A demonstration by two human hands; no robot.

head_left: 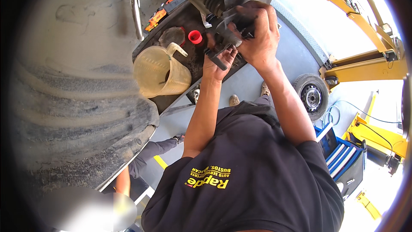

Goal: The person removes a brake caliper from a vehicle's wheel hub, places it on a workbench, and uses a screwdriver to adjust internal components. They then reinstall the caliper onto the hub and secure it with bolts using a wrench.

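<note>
Yellow lettering [209,178] is printed on the chest of the dark shirt [266,180] worn by the person, appearing upside down: one large, bold line with two smaller lines in capitals above it. A translucent jug [179,79] bears faint scale marks along its wall, too small to read.

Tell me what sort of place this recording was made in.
Probably a vehicle repair workshop: a loose wheel is on the floor, a yellow steel frame stands beyond it, and what looks like a ribbed axle boot shows near the top.
</note>
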